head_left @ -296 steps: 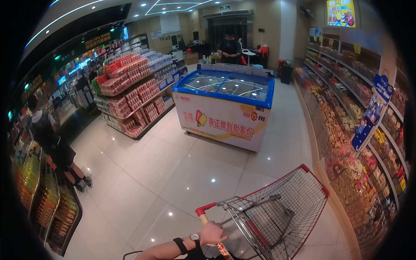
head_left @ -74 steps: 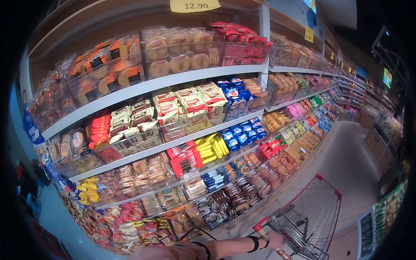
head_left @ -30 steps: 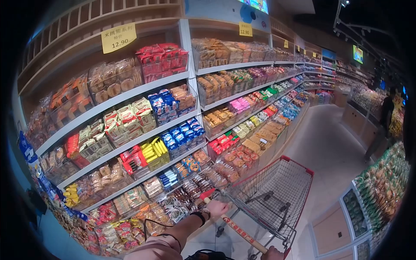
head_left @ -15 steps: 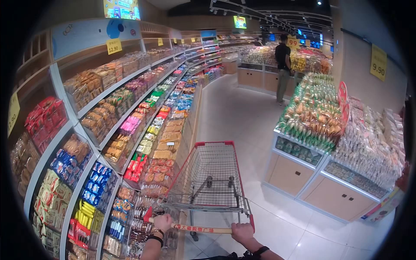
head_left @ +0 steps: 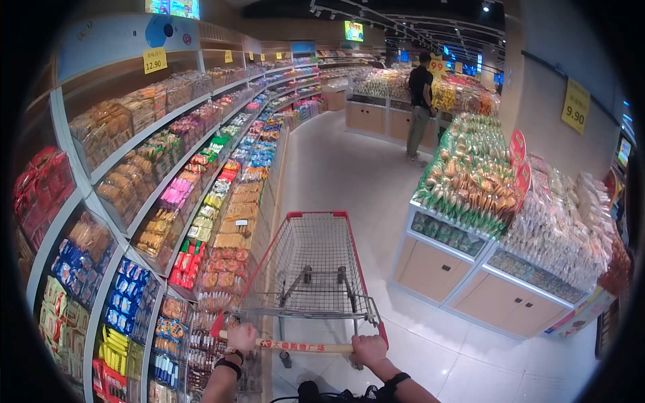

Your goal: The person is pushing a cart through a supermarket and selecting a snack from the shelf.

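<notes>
A pale, glossy tiled floor point(head_left: 329, 148) lies beneath and ahead of the fingers point(head_left: 369, 345), and a shopping cart point(head_left: 314, 252) stands on it just in front of them. Left of the fingers, a long curved shelf point(head_left: 105, 295) carries rows of blue packs point(head_left: 127, 295), yellow packs point(head_left: 113, 349), red packs point(head_left: 187, 265) and, farther ahead, pink packs point(head_left: 177, 195). To their right, a wooden cabinet point(head_left: 430, 269) bears heaped green-trimmed packs point(head_left: 463, 174) beside clear-wrapped packs point(head_left: 557, 228).

Head-height view, facing forward and down, near cart handle point(head_left: 306, 346)
</notes>
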